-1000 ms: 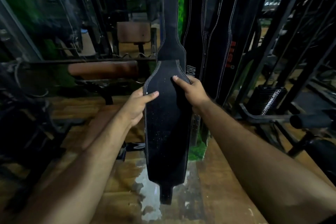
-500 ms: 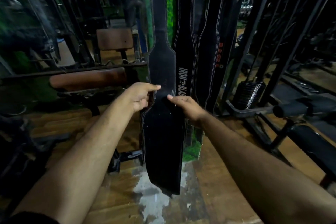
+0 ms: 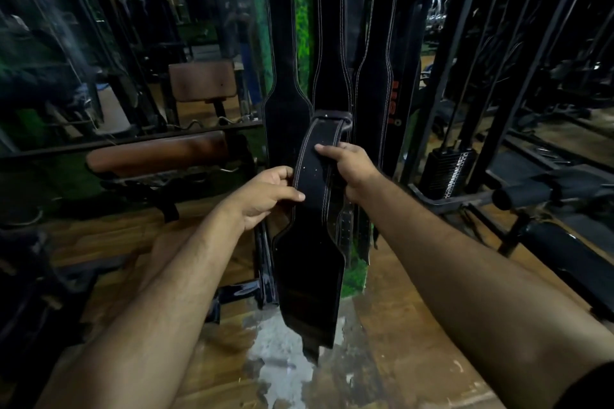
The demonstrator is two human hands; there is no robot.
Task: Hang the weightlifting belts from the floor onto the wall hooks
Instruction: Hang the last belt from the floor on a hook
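Head view: a person is standing at a row of hanging belts, both bare forearms reaching forward.
Left hand (image 3: 265,196): curling round the left edge of a black belt (image 3: 312,242), thumb lying across its front face, fingers tucked behind.
Right hand (image 3: 349,166): gripping the same belt's right edge a little higher than the left hand, fingers wrapping over the front near the stitching.
Black belt: hanging between the two hands, its narrow strap folding over just above the right hand, its wide padded part dropping below both hands and tapering to a point above the floor (image 3: 186,309).
Hanging belts: one plain black belt (image 3: 282,83) is hanging just behind and above the left hand; two white-stitched belts (image 3: 332,53) are hanging behind and above the right hand, one with red lettering (image 3: 395,103). Their tops are running out of view, so the hooks cannot be seen.
Left of the left hand: a brown padded bench (image 3: 159,153) and a brown seat pad (image 3: 202,80) are standing beyond it.
Right of the right hand: a weight stack (image 3: 447,173) is sitting inside black machine frames.
Below the hands: wooden flooring is showing a pale worn patch (image 3: 285,362).
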